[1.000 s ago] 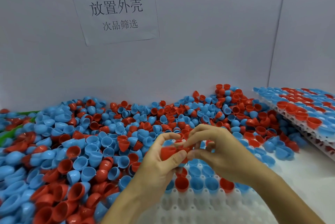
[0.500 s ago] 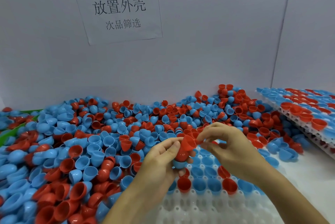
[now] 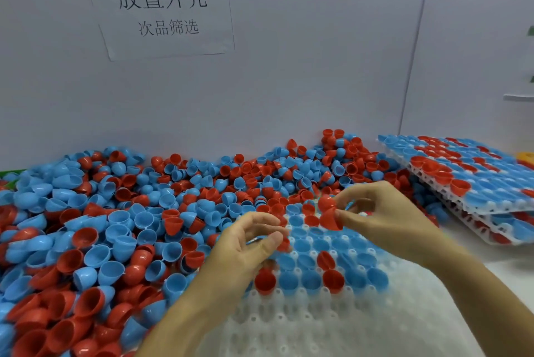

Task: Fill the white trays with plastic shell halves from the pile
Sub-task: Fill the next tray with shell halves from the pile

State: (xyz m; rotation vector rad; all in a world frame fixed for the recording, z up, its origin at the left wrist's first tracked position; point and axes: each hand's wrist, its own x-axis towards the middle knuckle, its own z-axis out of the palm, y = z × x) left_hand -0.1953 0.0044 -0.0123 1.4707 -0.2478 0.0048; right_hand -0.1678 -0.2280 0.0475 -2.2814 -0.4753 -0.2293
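Hands now parted, right hand [image 3: 384, 218] pinches two red shell halves [image 3: 329, 212] above the white tray [image 3: 318, 325]; left hand [image 3: 248, 244] grip loosely curled, contents unclear.

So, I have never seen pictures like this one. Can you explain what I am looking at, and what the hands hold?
There is no machine: a camera on a person's head looks down at two bare hands. The right hand pinches red shell halves. The left hand pinches a small red shell. Below them lies a white tray, partly filled. On the left is the pile of shells, blue and red; on the right, stacked full trays. A paper sign hangs on the wall.
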